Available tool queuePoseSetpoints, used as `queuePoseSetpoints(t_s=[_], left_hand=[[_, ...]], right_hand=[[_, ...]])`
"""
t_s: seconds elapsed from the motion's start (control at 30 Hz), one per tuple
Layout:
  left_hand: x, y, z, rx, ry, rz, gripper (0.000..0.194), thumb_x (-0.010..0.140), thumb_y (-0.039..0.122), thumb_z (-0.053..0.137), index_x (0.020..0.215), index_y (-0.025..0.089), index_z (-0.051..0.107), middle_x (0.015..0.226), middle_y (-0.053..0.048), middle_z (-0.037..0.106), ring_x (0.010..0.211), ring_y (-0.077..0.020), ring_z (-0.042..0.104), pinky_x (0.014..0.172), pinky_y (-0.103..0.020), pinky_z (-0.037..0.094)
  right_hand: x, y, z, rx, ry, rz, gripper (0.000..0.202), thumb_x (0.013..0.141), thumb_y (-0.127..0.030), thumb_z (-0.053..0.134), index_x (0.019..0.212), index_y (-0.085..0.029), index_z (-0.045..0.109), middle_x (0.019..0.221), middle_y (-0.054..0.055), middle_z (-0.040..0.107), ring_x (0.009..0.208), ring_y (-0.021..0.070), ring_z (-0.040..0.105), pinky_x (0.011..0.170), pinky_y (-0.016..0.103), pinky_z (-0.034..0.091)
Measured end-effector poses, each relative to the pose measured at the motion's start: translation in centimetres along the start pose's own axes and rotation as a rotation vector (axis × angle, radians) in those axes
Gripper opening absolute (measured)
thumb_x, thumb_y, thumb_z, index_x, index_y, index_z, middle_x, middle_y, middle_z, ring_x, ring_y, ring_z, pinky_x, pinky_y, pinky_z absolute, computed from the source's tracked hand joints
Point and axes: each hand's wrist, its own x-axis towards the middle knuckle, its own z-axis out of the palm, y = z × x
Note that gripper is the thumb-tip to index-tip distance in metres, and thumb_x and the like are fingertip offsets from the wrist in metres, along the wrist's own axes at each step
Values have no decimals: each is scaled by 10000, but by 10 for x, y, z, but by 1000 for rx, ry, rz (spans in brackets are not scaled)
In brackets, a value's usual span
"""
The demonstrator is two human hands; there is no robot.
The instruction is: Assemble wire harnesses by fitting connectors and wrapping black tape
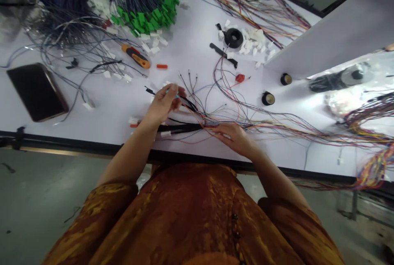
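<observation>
My left hand is closed in a pinch around the end of a black-wrapped wire branch; a small light-blue piece shows between the fingertips. My right hand is closed on the wire bundle, with the exact wires partly hidden under the fingers. Between the hands the wires join a black-taped trunk lying along the table. Several loose thin wires with metal terminals fan out just beyond the hands. White connectors sit by the trunk's left end.
At the back left are bundled wires with green connectors. A yellow-and-black tool, an orange piece and a phone-like slab lie left. A black tape roll, red connector and upright panel are right.
</observation>
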Motion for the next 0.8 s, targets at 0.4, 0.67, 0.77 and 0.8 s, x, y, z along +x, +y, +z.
queuePoseSetpoints(t_s=[0.4, 0.67, 0.77, 0.8], left_hand=[[11, -14, 9, 457, 0, 290, 502, 970, 646, 484, 892, 203, 708, 660, -9, 509, 643, -156, 519, 653, -282, 429], [24, -28, -10, 224, 100, 141, 535, 952, 711, 458, 908, 212, 646, 688, -11, 536, 595, -118, 506, 566, -237, 419], [27, -25, -8, 83, 95, 78, 479, 966, 656, 492, 879, 207, 634, 703, -12, 545, 575, -104, 488, 528, -222, 397], [27, -23, -6, 39, 100, 56, 463, 969, 633, 508, 859, 201, 632, 711, -15, 555, 565, -99, 478, 512, -219, 385]], right_hand=[[131, 7, 17, -25, 251, 251, 173, 883, -155, 558, 939, -168, 721, 982, 80, 740, 889, 195, 643, 839, 323, 487], [148, 2, 34, -104, 186, 438, 140, 852, -301, 668, 738, -222, 687, 797, 63, 680, 790, 213, 609, 721, 328, 451], [150, 3, 38, 17, 306, 391, 75, 850, -211, 599, 798, -207, 653, 846, 43, 674, 798, 185, 593, 742, 316, 466], [150, 3, 37, 68, 357, 361, 73, 850, -194, 582, 792, -205, 624, 843, 35, 665, 783, 170, 583, 741, 308, 469]])
